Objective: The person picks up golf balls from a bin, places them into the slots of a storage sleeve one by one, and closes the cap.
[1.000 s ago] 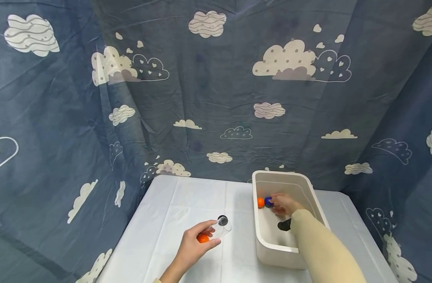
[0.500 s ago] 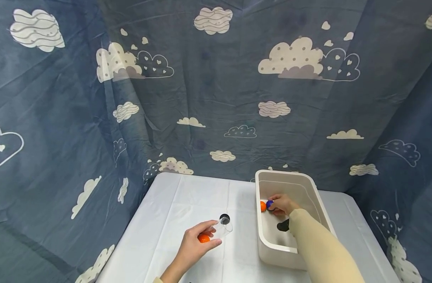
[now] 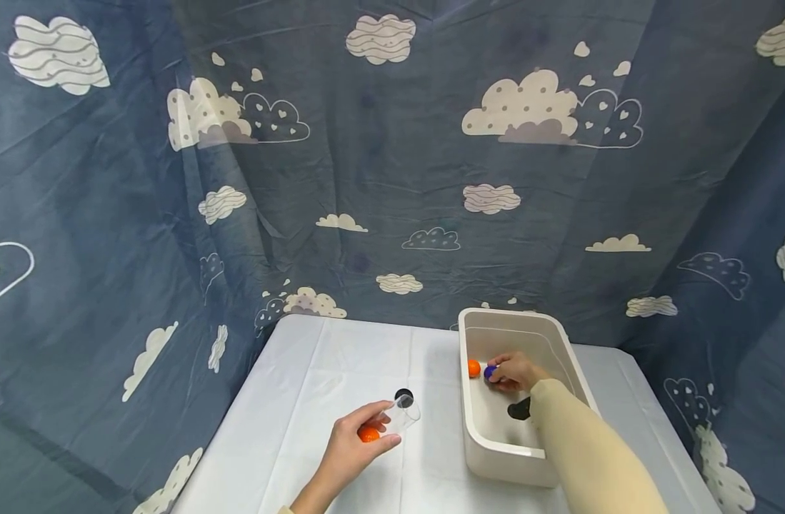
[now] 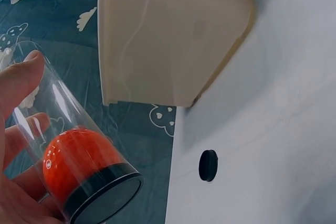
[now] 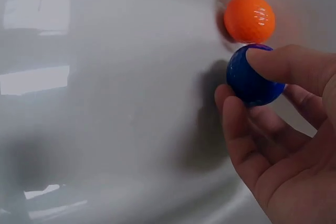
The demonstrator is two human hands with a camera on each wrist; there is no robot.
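Observation:
My left hand (image 3: pixel 353 437) grips a clear plastic tube (image 4: pixel 65 103) that is tilted over the table. An orange golf ball (image 4: pixel 79 158) sits inside it against the black cap (image 4: pixel 107 195) at its lower end; the other end looks uncapped. Inside the white bin, my right hand (image 3: pixel 516 373) pinches a blue golf ball (image 5: pixel 252 80) between thumb and fingers. A second orange ball (image 5: pixel 249 18) lies right beside the blue one, near the bin's left wall. On the table past the tube lies a loose round black cap (image 4: pixel 208 165).
The white bin (image 3: pixel 469 407) stands on the right of the white-covered table (image 3: pixel 302 400). A black object (image 3: pixel 519 409) lies on its floor, partly hidden by the right sleeve. Dark blue cloud-print cloth (image 3: pixel 366 164) hangs behind and at both sides.
My right hand's fingers have closed round the blue ball and shifted it slightly away from the orange one. The left hand holds the tube in the same place.

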